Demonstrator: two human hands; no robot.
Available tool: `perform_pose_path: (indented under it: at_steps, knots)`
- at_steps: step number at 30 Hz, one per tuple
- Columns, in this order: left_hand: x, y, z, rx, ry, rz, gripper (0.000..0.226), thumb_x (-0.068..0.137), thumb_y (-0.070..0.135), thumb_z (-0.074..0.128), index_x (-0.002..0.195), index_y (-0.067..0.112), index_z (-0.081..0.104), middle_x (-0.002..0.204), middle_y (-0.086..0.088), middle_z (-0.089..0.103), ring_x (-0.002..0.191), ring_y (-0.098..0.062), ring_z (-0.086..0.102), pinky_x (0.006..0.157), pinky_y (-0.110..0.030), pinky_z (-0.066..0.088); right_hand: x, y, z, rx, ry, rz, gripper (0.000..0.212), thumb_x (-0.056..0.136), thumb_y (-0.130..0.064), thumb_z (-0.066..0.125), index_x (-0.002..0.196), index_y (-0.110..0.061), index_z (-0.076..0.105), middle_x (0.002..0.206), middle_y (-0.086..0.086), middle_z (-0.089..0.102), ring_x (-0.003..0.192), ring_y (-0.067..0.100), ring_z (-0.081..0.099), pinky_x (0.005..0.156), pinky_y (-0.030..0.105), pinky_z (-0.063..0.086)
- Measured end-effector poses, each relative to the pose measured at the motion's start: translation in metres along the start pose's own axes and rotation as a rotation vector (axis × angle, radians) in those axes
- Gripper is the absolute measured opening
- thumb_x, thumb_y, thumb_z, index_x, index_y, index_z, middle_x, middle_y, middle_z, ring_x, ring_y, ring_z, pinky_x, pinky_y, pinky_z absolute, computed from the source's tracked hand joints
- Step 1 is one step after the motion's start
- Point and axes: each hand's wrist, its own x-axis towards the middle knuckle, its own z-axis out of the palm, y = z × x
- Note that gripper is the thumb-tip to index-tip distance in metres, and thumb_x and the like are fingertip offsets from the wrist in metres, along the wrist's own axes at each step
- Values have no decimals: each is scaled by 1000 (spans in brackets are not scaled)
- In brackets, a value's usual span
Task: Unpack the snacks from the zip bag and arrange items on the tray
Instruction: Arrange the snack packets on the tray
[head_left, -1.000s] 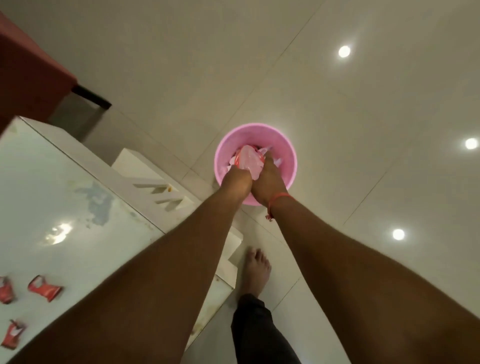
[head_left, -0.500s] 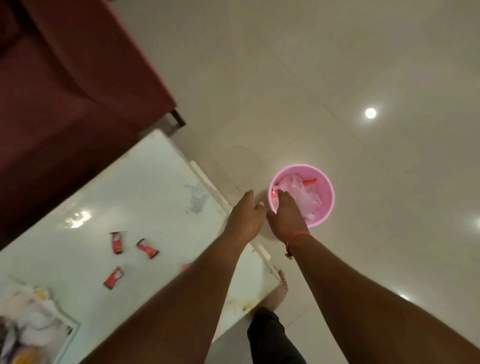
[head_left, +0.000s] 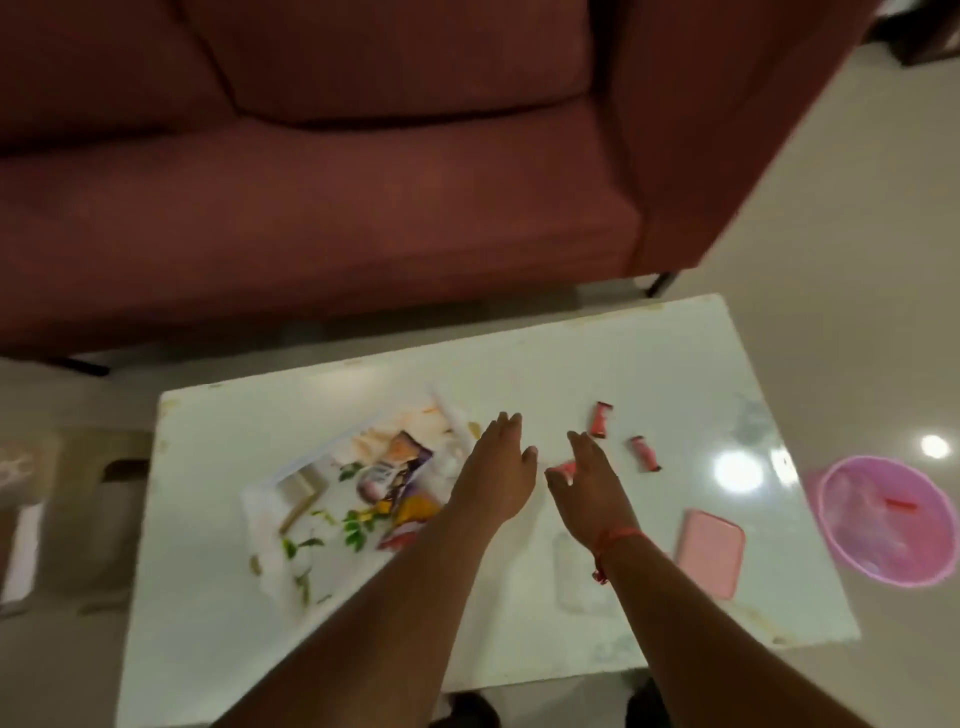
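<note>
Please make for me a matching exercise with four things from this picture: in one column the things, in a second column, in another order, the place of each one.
Things:
1. pink bin
2. pink phone case
3. tray
4. sofa

Places:
A. on the table, left of both hands, holding snack packets
B. on the floor, right of the table
C. behind the table, at its far side
D. on the table, right of the right forearm

Pairs: 1-B, 2-D, 3-A, 4-C
</note>
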Motion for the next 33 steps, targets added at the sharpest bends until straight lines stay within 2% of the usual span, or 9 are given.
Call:
perform_pose_path:
  at_steps: [8, 14, 16, 19, 22, 24, 26, 30, 33]
  knots:
    - [-56, -182, -46, -103, 111, -272, 49, 95, 22, 50, 142, 15, 41, 138, -11, 52, 124, -29, 51, 99, -41, 45, -17, -90, 138, -86, -241, -21, 63, 95, -23, 54, 152, -12, 26, 156, 11, 32, 144, 26, 30, 115, 35, 27]
    - [-48, -225, -29, -591, 111, -467, 56, 87, 20, 48, 142, 30, 42, 120, -2, 63, 94, -18, 60, 70, -25, 44, 27, -103, 162, -76, -139, 24, 66, 91, -12, 54, 152, -17, 28, 148, 13, 44, 130, 32, 49, 109, 40, 40]
    - [-35, -227, -21, -759, 105, -446, 48, 90, 17, 46, 136, 32, 49, 114, 3, 67, 92, -15, 63, 77, -35, 54, 47, -105, 170, -114, -176, -10, 67, 89, -5, 53, 151, -21, 32, 147, 9, 47, 130, 29, 49, 108, 35, 39]
    - [-14, -229, -16, -884, 169, -517, 32, 96, 19, 46, 127, 24, 56, 113, -2, 67, 97, -22, 63, 87, -45, 54, 67, -107, 182, -39, -234, 13, 48, 92, -14, 53, 138, -23, 47, 122, 8, 63, 98, 23, 62, 81, 24, 51]
    - [-1, -229, -14, -958, 349, -563, 29, 94, 20, 54, 123, 25, 57, 109, 4, 59, 84, -6, 56, 67, -29, 49, 77, -107, 193, 73, -130, 28, 12, 93, -28, 55, 102, -20, 58, 87, -1, 62, 73, 15, 55, 57, 17, 38]
    - [3, -231, -18, -978, 432, -500, 32, 93, 11, 55, 120, 28, 59, 112, 4, 61, 92, -10, 62, 73, -32, 57, 77, -101, 197, 111, -63, 51, 25, 94, -36, 54, 76, -20, 49, 72, -3, 55, 71, 19, 51, 58, 26, 35]
    - [5, -235, -26, -899, 430, -356, 40, 91, 1, 55, 118, 30, 61, 119, 1, 63, 104, -16, 64, 85, -36, 58, 72, -94, 191, 72, 31, 51, 32, 95, -42, 52, 70, -22, 45, 71, -3, 55, 72, 21, 52, 64, 29, 34]
    - [18, -232, -52, -448, 345, 48, 50, 88, -8, 54, 127, 24, 61, 128, -3, 60, 119, -16, 55, 99, -24, 46, 69, -85, 163, -5, 244, -277, 28, 90, -33, 63, 109, -13, 57, 113, 5, 61, 101, 15, 56, 81, 21, 37]
    - [33, -214, -72, -225, 248, 250, 58, 84, -12, 54, 131, 21, 58, 127, -5, 63, 118, -19, 57, 100, -35, 50, 86, -94, 144, -73, -50, -418, 59, 86, -28, 71, 139, -17, 46, 136, 2, 54, 119, 10, 50, 96, 18, 36]
